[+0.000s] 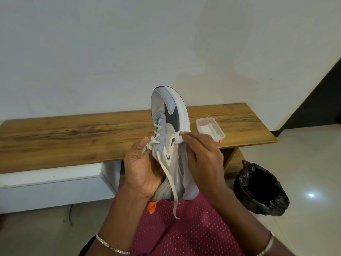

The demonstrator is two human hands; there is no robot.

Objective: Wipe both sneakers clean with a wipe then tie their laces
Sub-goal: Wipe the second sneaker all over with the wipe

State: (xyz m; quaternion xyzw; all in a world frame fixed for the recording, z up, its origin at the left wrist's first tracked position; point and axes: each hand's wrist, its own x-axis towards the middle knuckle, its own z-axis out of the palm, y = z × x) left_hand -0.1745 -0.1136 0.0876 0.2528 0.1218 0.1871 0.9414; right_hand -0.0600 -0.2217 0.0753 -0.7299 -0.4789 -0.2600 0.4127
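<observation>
A grey and white sneaker stands toe-up in front of me, heel resting on my lap. My left hand grips it around the heel and tongue side. Its pale laces are untied and one end dangles down over my lap. My right hand pinches a small white wipe and presses it against the side of the shoe near the white midsole. Only one sneaker is in view.
A wooden bench runs across in front of me against a white wall. An open plastic wipe box sits on its right part. A bin lined with a black bag stands on the tiled floor at right.
</observation>
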